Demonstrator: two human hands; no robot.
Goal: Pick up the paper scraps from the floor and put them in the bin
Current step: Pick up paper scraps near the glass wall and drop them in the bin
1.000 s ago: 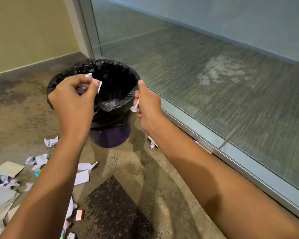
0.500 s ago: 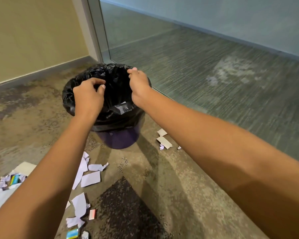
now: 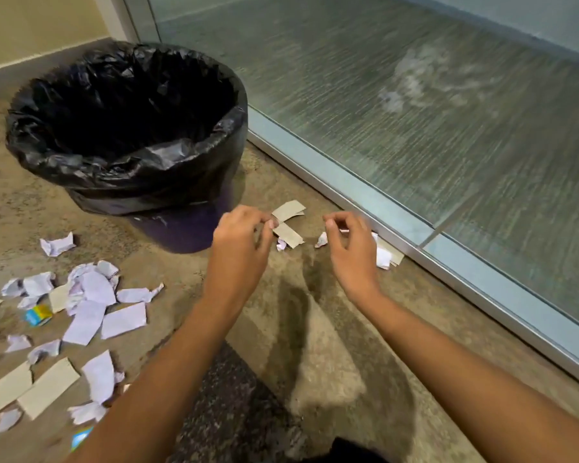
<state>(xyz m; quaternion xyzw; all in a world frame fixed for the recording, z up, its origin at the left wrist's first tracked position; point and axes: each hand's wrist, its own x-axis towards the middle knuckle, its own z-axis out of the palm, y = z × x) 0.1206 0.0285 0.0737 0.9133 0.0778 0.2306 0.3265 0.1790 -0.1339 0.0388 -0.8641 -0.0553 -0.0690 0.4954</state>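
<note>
Mottled tan concrete floor [image 3: 315,362], stained in places, with a darker, rougher patch [image 3: 234,412] at lower centre. Beige wall [image 3: 30,25] at far upper left. Along the right, a glass partition [image 3: 415,111] in an aluminium frame [image 3: 348,192], running diagonally from the top down to the right edge. Grey striped carpet beyond the glass.

In the corner, a round bin [image 3: 181,228] lined with a black plastic bag [image 3: 127,175], mouth wide open, its right side close to the frame. Only a narrow strip of floor between bin and frame. Wider bare floor nearer the camera, between the two forearms.

Left of the bin and lower, a loose heap of white paper scraps [image 3: 91,305], torn and crumpled, with tan cardboard strips [image 3: 47,387] and a blue-and-yellow bit [image 3: 37,315] among them.

Just right of the bin's foot, two tan scraps [image 3: 288,208] lying flat and touching. Beside them a small crumpled white scrap [image 3: 321,240], and tight against the frame a larger white scrap [image 3: 383,255].

Low over the floor, the left hand [image 3: 241,242], fingers curled, thumb and forefinger tips together right at the edge of the tan scraps. Cannot tell whether actually pinching one. Just beside it, the right hand [image 3: 351,245], fingers loosely curled, nothing visible in its grasp, hovering between the small crumpled white scrap and the larger white scrap and partly covering the latter.
</note>
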